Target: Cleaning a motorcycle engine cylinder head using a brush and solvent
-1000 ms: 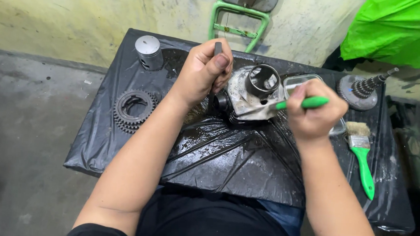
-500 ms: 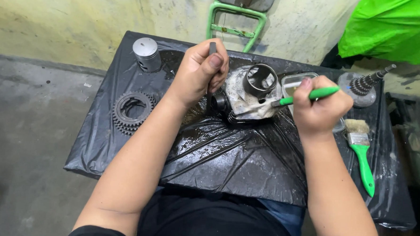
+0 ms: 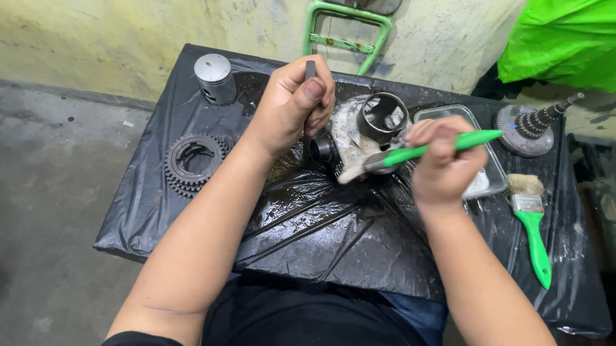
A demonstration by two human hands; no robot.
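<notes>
A desk (image 3: 181, 230) draped in wrinkled, wet-looking black plastic sheeting stands against a stained yellowish wall (image 3: 107, 19), with bare grey concrete floor (image 3: 37, 182) to its left. A green metal frame (image 3: 345, 40) leans behind it, and bright green fabric (image 3: 577, 39) hangs at the upper right.

Near the middle of the desk lies a grey metal engine part (image 3: 365, 130) with a round dark sleeve. The left hand (image 3: 290, 106) is closed around a dark stub sticking up at the part's left side. The right hand (image 3: 443, 161) grips a green-handled brush (image 3: 420, 151), its bristles against the part's front.

A silver piston (image 3: 214, 77) stands at the far left corner, a black gear (image 3: 194, 162) below it. To the right sit a clear tray (image 3: 484, 181), a toothed shaft (image 3: 531, 127) and a second paintbrush (image 3: 531, 224).
</notes>
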